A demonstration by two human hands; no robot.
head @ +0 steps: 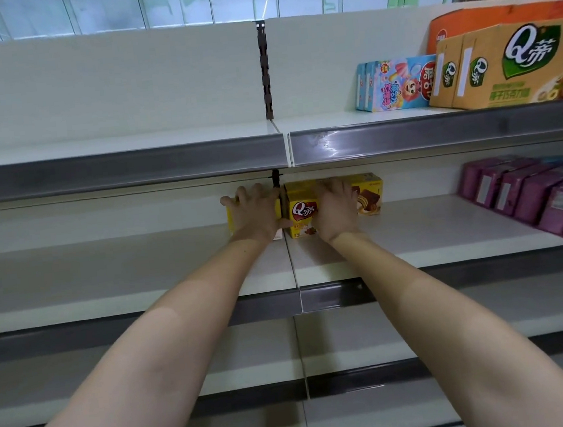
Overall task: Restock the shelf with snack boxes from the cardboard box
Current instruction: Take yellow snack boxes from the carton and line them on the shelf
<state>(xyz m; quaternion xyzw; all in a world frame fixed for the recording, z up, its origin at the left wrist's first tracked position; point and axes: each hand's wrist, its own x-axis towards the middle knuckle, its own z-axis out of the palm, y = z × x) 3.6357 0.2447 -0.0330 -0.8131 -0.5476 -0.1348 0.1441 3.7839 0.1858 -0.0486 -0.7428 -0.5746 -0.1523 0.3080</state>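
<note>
Two yellow snack boxes stand side by side at the back of the middle shelf [413, 235], near the seam between two shelf sections. My left hand [256, 212] covers the front of the left yellow box [233, 218], fingers spread over its top edge. My right hand [336, 208] lies on the right yellow box [302, 211], whose red logo and cake picture show on either side of the hand. Both arms reach straight forward under the upper shelf. The cardboard box is out of view.
Purple packages [540, 202] line the right end of the middle shelf. On the upper shelf [437, 129] at right stand blue cartoon boxes [395, 85], tan snack cartons [513, 67] and an orange carton [495, 17]. Bare shelving stretches left and below.
</note>
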